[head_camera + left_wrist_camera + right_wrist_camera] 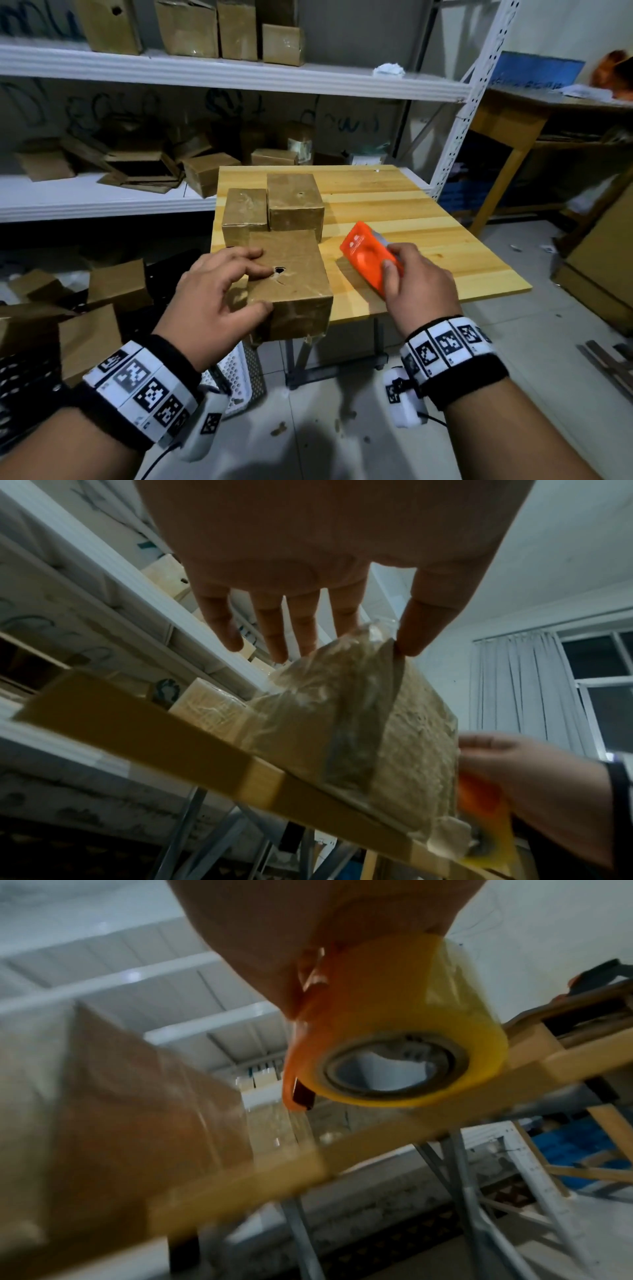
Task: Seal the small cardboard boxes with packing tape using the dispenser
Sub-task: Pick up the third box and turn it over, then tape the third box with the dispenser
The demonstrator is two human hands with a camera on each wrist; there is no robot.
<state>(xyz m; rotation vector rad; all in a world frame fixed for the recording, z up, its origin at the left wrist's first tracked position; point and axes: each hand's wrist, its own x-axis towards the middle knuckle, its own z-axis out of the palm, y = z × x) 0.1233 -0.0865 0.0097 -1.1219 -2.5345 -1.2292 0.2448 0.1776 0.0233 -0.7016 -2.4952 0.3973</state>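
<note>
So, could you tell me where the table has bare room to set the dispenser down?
Bare wood lies right of and behind the orange dispenser, out to the table edges. The left side is crowded: three boxes, the nearest box under the left hand.

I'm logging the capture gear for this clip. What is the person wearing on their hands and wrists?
Both hands are bare: no gloves, no sleeves in view. The left wrist and right wrist each carry a black band faced with white tiles printed with black square coded markers. A small white camera pod with the same markers hangs under each wrist, trailing a thin black cable.
</note>
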